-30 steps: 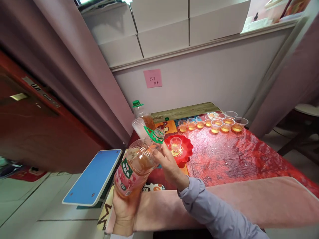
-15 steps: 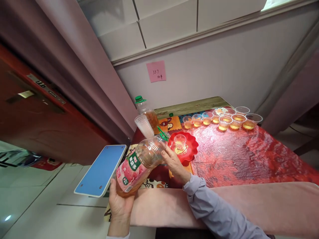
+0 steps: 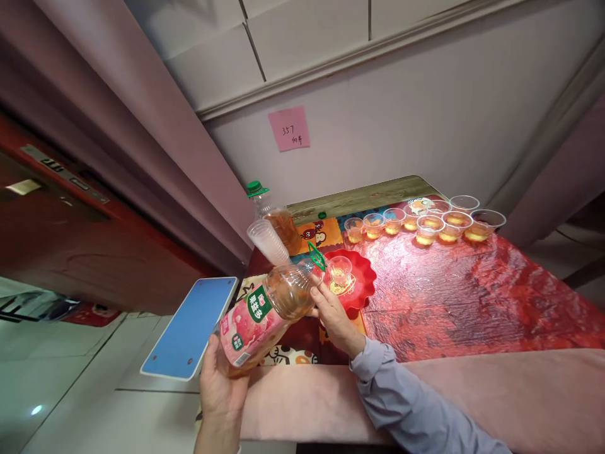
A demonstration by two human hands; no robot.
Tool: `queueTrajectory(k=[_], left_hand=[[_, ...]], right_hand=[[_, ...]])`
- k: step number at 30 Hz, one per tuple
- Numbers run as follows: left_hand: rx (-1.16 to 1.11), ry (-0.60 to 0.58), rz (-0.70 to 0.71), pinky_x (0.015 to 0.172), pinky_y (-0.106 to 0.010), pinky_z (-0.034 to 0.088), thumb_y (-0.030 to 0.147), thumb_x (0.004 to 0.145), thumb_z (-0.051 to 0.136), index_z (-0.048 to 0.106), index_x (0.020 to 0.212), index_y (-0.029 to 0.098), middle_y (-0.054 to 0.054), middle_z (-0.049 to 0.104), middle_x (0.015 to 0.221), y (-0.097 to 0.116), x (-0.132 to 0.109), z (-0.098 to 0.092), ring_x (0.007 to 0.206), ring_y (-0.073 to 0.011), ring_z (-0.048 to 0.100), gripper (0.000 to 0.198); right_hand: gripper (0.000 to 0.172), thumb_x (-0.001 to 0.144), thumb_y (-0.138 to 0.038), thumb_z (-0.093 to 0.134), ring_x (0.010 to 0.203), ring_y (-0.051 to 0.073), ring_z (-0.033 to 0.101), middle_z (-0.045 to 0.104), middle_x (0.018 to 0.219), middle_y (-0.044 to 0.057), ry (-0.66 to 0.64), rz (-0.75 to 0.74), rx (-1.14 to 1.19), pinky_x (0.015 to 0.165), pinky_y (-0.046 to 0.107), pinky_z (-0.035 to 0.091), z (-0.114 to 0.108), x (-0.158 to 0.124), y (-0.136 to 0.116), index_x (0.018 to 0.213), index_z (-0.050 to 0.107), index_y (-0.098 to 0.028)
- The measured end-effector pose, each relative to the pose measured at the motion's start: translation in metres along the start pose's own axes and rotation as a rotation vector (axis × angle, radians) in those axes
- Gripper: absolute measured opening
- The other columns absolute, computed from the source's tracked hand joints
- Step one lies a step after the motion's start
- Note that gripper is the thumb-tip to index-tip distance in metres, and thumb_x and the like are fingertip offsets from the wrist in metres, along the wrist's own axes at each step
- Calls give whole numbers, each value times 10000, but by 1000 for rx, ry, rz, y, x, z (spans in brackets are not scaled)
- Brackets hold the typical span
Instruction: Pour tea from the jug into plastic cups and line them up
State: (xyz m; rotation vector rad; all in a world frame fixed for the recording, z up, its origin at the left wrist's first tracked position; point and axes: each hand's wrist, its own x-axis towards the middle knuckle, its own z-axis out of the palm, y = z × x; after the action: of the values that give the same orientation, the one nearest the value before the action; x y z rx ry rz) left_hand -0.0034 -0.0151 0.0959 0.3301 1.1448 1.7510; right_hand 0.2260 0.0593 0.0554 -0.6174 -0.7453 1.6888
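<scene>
Bottle [image 3: 265,312] tilted, base gripped by left hand [image 3: 220,388], neck by right hand [image 3: 333,315].

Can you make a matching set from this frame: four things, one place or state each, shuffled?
Things:
1. large clear plastic juice bottle with pink label
2. small clear plastic cup nearest the hands
3. pink paper sticky note
4. second clear bottle with green cap

Places or states:
A. stuck on the wall
B. tilted, base in the left hand, neck by the right hand
C. upright at the table's far left
D. on the red scalloped plastic plate

Pairs: 1-B, 2-D, 3-A, 4-C
</scene>
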Motion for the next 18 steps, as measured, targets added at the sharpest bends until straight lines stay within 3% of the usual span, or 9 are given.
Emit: queueTrajectory(k=[7,18], left_hand=[[101,28,-1,770,-478,722,296,1028,612,802,1225,208,-94,870,1105,5,-6,19,849,-285,839,288],[132,72,-19,954,-518,686,316,1023,646,802,1300,237,-93,843,1275,8,-2,22,1095,-310,825,328]], right_hand=[[732,921,-737,760,1423,359,662,656,1608,66,41,23,41,1052,544,638,-4,4,5,1535,646,-354],[667,949,-734,742,1306,321,729,734,1477,64,27,35,92,973,496,677,-7,7,7,1483,656,-344]])
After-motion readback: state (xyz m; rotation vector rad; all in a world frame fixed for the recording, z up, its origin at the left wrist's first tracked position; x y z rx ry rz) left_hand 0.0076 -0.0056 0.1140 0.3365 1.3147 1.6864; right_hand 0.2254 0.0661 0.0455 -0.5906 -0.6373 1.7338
